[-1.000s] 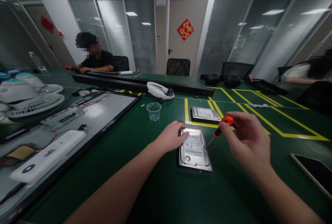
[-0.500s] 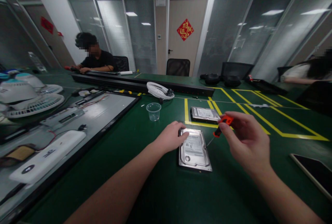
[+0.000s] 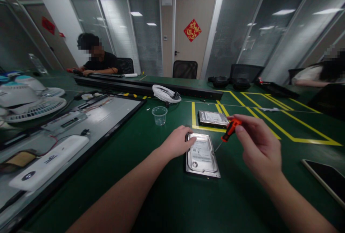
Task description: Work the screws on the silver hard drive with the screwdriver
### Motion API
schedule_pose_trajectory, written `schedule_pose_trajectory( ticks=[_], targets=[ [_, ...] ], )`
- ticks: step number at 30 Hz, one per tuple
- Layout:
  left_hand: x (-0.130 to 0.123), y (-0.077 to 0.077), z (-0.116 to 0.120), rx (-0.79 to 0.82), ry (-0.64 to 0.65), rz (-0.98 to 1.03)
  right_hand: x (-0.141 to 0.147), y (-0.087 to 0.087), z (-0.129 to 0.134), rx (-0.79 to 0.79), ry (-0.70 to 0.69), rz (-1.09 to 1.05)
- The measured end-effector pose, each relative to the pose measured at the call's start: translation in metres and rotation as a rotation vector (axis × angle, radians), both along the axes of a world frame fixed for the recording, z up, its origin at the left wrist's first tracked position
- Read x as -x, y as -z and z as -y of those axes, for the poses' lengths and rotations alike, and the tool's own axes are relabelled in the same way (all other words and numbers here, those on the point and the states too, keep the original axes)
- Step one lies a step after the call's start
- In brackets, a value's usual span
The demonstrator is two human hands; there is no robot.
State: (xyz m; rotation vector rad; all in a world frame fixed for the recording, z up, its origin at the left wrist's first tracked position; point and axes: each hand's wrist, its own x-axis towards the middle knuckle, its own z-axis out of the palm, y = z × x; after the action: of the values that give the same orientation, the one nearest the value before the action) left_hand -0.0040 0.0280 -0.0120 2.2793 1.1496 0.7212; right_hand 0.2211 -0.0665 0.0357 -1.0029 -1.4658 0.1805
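A silver hard drive (image 3: 202,157) lies label up on the green table in front of me. My left hand (image 3: 179,141) grips its upper left edge, thumb on the top face and fingers over the far side. In my right hand (image 3: 260,143) is a red and black screwdriver (image 3: 230,131), pinched by its handle between thumb and fingers. The screwdriver slants down to the left, its tip at the drive's right edge; whether it sits in a screw is too small to tell. A second hard drive (image 3: 212,118) lies just beyond, within yellow tape lines.
A clear plastic cup (image 3: 159,116) stands beyond my left hand, with a white fan grille (image 3: 166,94) behind it. A large panel (image 3: 107,112) bearing a white device (image 3: 51,163) fills the left. A phone-like slab (image 3: 327,181) lies right. Two people sit across the table.
My right thumb and fingers have shifted slightly right on the screwdriver's handle, and more of the handle shows. The tip stays at the same edge; my left hand and the drive have not moved.
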Motion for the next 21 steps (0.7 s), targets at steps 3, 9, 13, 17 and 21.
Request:
schedule_pose_trajectory(
  ticks=[3,9,13,17,21],
  targets=[
    [-0.0006,-0.0003,-0.0001,-0.013,0.0,0.002,0.0001,0.0003,-0.0007,-0.002,0.004,0.009],
    [-0.0009,-0.0022,0.0013,-0.02,-0.006,-0.005,0.0032,-0.0021,-0.0011,-0.008,0.016,0.01],
    [-0.0011,-0.0033,0.0019,-0.009,-0.008,-0.014,0.0049,-0.0029,-0.002,-0.016,0.029,0.024],
    [-0.0015,-0.003,0.0018,0.0,-0.008,-0.017,0.0051,-0.0023,-0.0013,-0.027,0.035,0.048],
    [-0.0016,-0.0021,0.0016,0.002,-0.007,-0.015,0.004,-0.002,-0.0012,-0.035,0.042,0.047]
  ],
)
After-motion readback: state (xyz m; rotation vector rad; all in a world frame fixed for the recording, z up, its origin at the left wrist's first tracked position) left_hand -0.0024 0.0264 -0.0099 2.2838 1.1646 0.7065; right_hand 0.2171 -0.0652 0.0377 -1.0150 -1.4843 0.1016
